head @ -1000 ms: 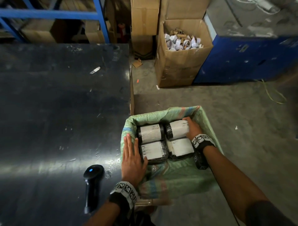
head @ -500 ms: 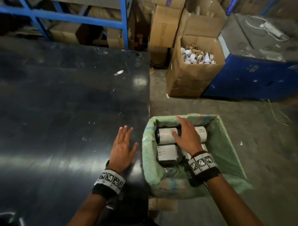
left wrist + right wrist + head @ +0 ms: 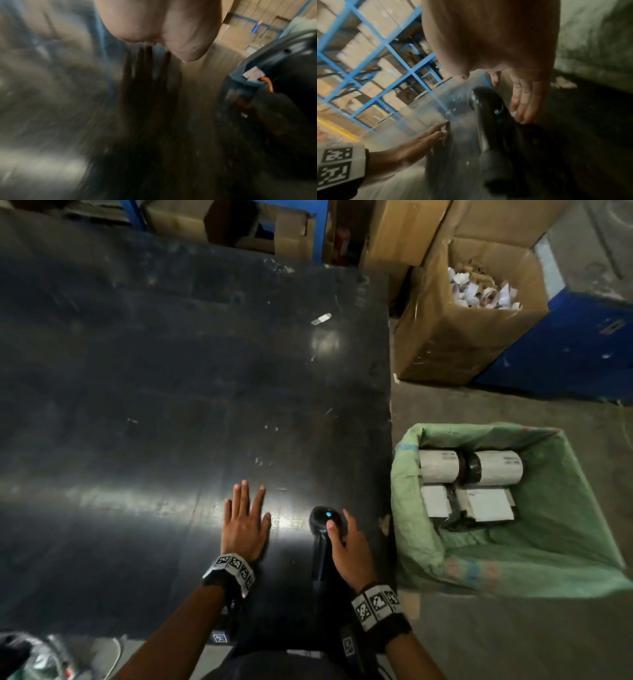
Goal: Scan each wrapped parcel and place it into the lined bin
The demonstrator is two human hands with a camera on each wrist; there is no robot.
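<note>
Several black-wrapped parcels with white labels point(image 3: 439, 470) lie packed in the green-lined bin point(image 3: 513, 559) on the floor, right of the table. A black handheld scanner point(image 3: 322, 546) with a blue light lies on the dark table point(image 3: 171, 405) near its right edge. My right hand point(image 3: 346, 542) rests over the scanner with fingers stretched along its right side and the thumb on its head; in the right wrist view the fingers point(image 3: 525, 101) lie straight beside the scanner point(image 3: 488, 108). My left hand point(image 3: 245, 522) lies flat on the table, left of the scanner, holding nothing. The left wrist view is blurred.
A cardboard box of paper scraps and tubes point(image 3: 479, 289) stands on the floor behind the bin, with a blue cabinet point(image 3: 575, 350) to its right. Blue shelving with cartons point(image 3: 274, 227) lines the far side. A small white scrap point(image 3: 321, 318) lies on the table.
My right hand has left the parcels in the bin and come to the scanner on the table. The left hand went from the bin's edge to lie flat on the table.
</note>
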